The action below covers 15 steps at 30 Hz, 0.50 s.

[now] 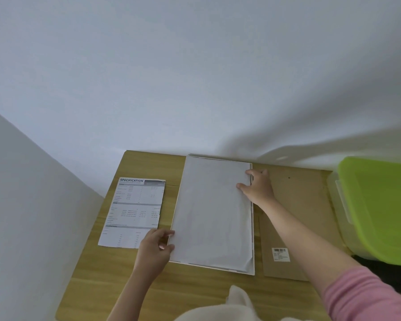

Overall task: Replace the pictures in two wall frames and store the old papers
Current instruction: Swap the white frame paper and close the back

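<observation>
A white frame (253, 251) lies flat on the wooden table (97, 269), with a plain white sheet (211, 214) lying in it. My left hand (155, 249) pinches the sheet's near left edge, thumb on top. My right hand (257, 186) rests on the sheet's far right edge, fingers spread and touching the paper at the frame's rim. A printed page headed SPECIFICATION (134, 212) lies flat on the table to the left of the frame, its near right corner under my left hand.
A brown cardboard backing board (296, 205) with a barcode label (280, 254) lies right of the frame. A clear plastic box with a lime green lid (380, 205) stands at the far right. White walls enclose the table behind and on the left.
</observation>
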Available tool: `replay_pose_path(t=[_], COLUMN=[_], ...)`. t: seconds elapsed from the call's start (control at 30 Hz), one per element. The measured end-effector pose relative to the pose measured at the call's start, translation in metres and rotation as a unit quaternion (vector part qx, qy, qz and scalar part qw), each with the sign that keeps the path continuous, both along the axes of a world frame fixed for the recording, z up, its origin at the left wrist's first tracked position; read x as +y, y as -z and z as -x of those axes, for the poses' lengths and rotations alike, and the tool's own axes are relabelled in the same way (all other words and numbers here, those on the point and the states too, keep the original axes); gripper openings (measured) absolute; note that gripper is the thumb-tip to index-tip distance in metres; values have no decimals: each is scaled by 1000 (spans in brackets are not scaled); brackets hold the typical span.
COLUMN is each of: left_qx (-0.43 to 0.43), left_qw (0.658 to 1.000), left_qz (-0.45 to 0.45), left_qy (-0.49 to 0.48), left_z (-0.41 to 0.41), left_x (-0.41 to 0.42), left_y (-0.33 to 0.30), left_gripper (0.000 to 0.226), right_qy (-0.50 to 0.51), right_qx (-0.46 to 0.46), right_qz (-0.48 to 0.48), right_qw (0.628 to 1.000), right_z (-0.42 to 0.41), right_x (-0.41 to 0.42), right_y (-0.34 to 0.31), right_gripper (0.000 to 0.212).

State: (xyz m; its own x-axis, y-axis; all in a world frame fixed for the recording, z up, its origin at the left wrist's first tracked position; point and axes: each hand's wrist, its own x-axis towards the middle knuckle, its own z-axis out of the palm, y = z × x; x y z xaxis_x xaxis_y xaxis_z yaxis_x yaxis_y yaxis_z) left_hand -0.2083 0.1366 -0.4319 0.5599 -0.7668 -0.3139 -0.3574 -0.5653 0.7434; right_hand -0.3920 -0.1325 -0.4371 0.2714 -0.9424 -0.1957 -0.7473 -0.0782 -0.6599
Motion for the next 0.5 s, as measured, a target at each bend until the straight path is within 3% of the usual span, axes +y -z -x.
replay_pose_path(t=[0.27,0.5], left_qx=[-12,-87], left_qw=[1000,995], left_qz=[11,51], left_qy=[-18,-11], left_z=[0,23], left_x=[-1,-4], left_y=[-3,-15], left_gripper=[28,32], right_qy=[-6,16], right_qx=[-60,-81], right_qz=[-11,5], right_qw=[998,997], right_z=[0,43], right_x=[10,59], right_y=[-16,-28], right_gripper=[51,47])
